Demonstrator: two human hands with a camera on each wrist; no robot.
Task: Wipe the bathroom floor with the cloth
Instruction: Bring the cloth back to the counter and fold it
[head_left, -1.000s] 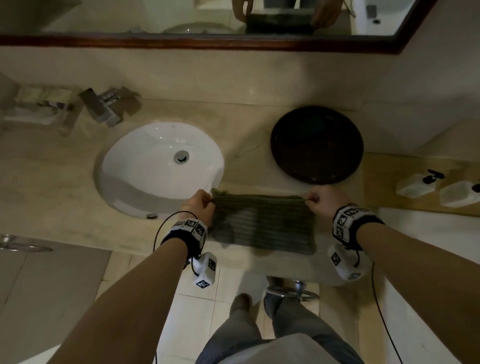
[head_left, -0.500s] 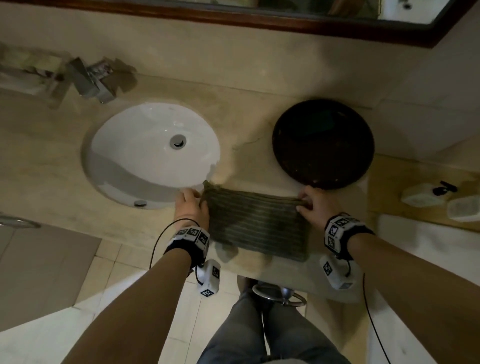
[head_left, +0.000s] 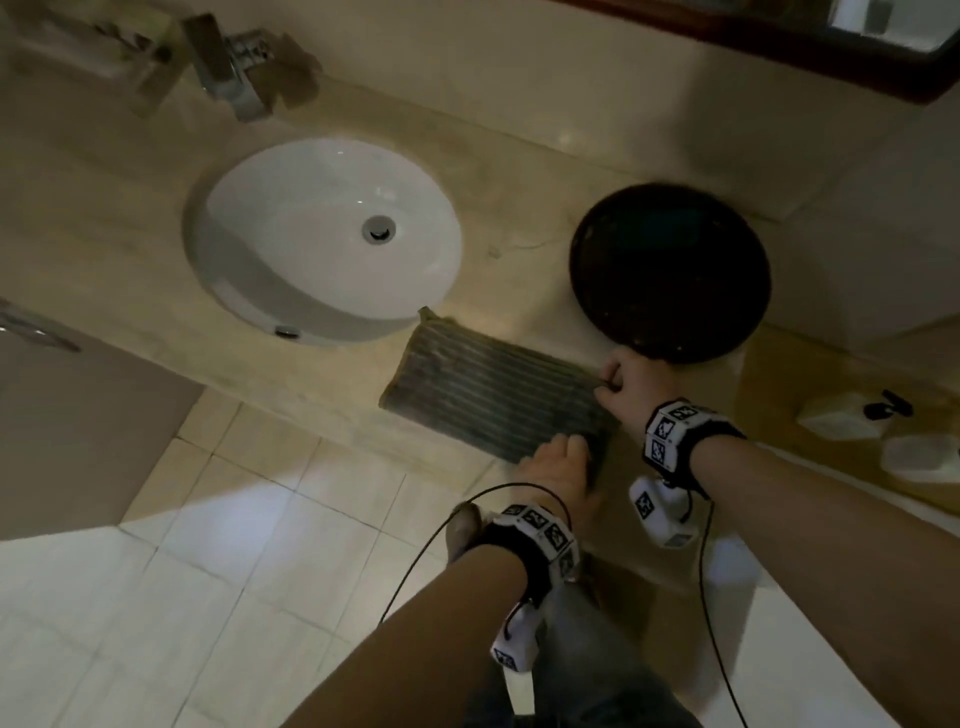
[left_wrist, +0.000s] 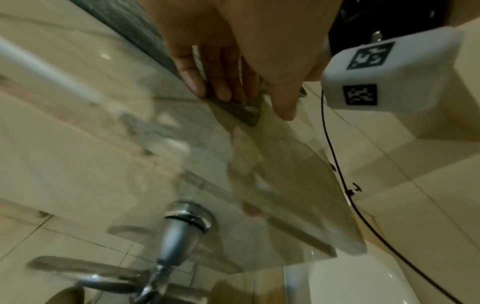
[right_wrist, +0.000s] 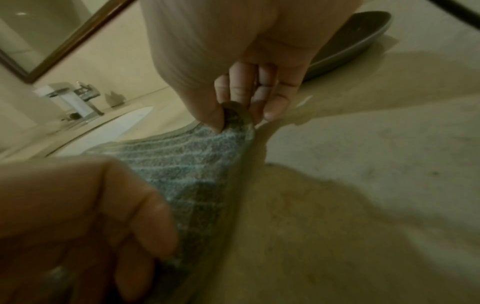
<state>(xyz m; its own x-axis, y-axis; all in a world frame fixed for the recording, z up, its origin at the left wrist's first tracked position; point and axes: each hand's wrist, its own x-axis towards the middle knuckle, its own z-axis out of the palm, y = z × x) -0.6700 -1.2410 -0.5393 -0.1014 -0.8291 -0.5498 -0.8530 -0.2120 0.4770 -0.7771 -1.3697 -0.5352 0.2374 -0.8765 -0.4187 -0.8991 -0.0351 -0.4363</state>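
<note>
A grey-green ribbed cloth (head_left: 483, 389) lies flat on the beige counter (head_left: 130, 291), between the sink and a dark round dish, its near edge at the counter's front. My right hand (head_left: 608, 382) pinches the cloth's far right corner (right_wrist: 233, 115) between thumb and fingers. My left hand (head_left: 566, 462) is at the near right corner, fingers curled over the cloth's edge (left_wrist: 241, 111), thumb beside it. The left hand's fingers (right_wrist: 145, 226) also show in the right wrist view. The tiled floor (head_left: 234, 545) lies below, at the lower left.
The white sink (head_left: 291, 291) and chrome faucet (head_left: 228, 78) are left of the cloth. The dark round dish (head_left: 670, 270) sits just behind my right hand. Two white dispensers (head_left: 841, 415) stand far right. A chrome pipe (left_wrist: 182, 226) hangs under the counter above my legs (head_left: 571, 675).
My left hand let go of the cloth's far left corner and moved across to its near right corner. My right hand kept its pinch. The head view swung left and down.
</note>
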